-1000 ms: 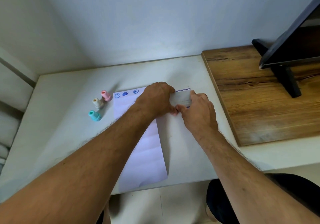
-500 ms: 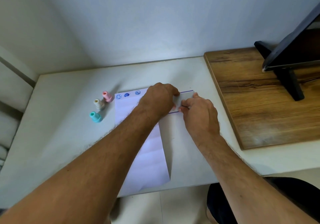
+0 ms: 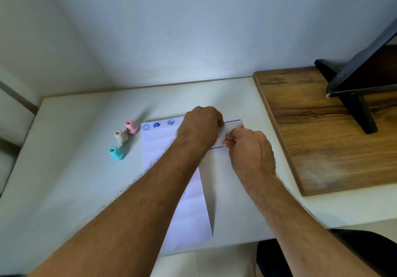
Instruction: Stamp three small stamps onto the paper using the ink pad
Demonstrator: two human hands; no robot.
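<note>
1. Paper (image 3: 171,169) lying at table (image 3: 75,169) centre, bearing three blue prints along its 12 o'clock edge; stamping apparently done.
2. Ink pad (image 3: 233,125) sitting at paper's 2 o'clock corner, gripped by left hand (image 3: 200,126) and pinched by right hand (image 3: 251,148), probably closing its lid.
3. Stamps, pink (image 3: 131,127), beige (image 3: 120,136), teal (image 3: 116,153), standing released at 9 o'clock.

We see both hands, left hand (image 3: 200,127) and right hand (image 3: 250,148), gripping what looks like the ink pad (image 3: 233,126) on the paper (image 3: 163,145), three stamps (image 3: 121,138) standing beside it on the counter (image 3: 75,169).
</note>
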